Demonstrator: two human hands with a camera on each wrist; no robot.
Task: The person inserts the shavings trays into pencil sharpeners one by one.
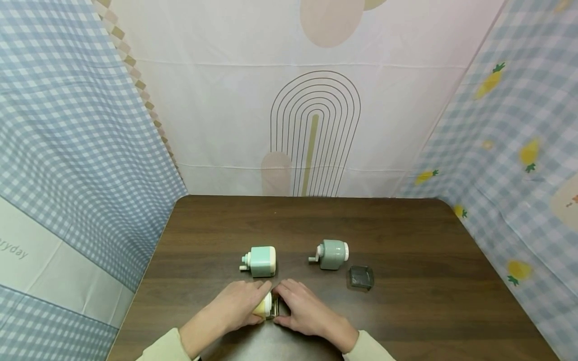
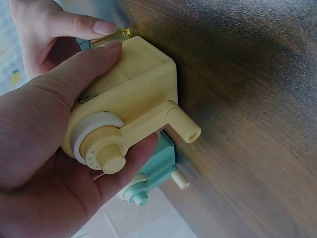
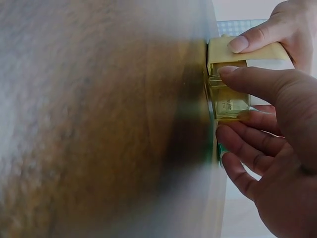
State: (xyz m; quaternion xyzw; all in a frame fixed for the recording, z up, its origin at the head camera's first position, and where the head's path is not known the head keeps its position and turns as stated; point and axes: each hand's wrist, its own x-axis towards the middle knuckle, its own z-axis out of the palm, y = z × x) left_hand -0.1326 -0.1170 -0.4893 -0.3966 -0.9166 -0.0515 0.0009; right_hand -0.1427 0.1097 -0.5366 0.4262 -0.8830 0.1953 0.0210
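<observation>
A yellow crank pencil sharpener (image 2: 141,87) rests in my left hand (image 1: 232,306), thumb along one side and fingers round the other. Its crank handle (image 2: 184,124) points away from the palm in the left wrist view. At the opposite end, my right hand (image 1: 309,313) pinches a see-through yellowish shavings drawer (image 3: 230,103) between thumb and fingers. The drawer sits at the sharpener's end face, partly covered by the right thumb. Both hands are low over the table, near its front edge.
Just beyond the hands stands a mint-green crank sharpener (image 1: 262,261). To its right is a grey-green sharpener (image 1: 333,254), with a dark see-through drawer (image 1: 361,277) lying apart from it. The brown wooden table (image 1: 420,311) meets hanging cloths (image 1: 217,115) at the back and sides.
</observation>
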